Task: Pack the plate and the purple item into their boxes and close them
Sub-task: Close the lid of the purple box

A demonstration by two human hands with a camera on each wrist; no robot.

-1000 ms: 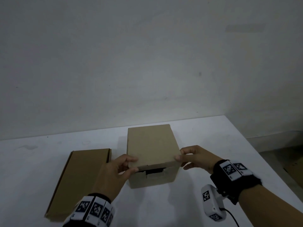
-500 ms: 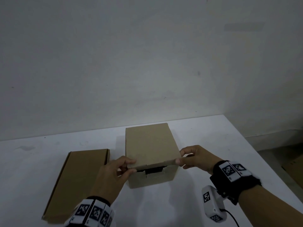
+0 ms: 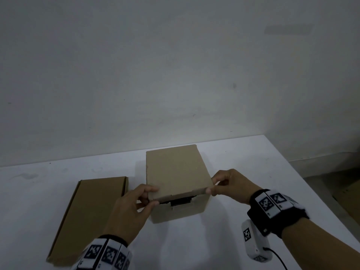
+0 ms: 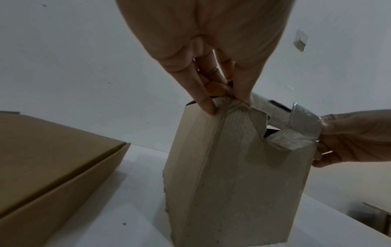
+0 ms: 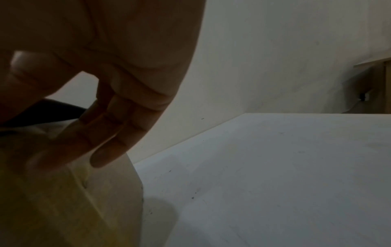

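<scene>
Fingers (image 3: 150,191) of both hands pinching tall box (image 3: 179,205) lid's front corners

No legible text, brand name, number or sign appears in any view. The only printed markings are black-and-white square coded patterns, which carry no readable characters: a row of them on the band at the left wrist (image 3: 106,255), a set on the band at the right wrist (image 3: 272,201), and one on the small white device (image 3: 253,240) hanging below the right wrist. The tall cardboard box (image 3: 176,170) and the flat cardboard box (image 3: 93,213) show plain brown faces without labels or print. The grey patch high on the wall (image 3: 288,29) shows no characters.
</scene>
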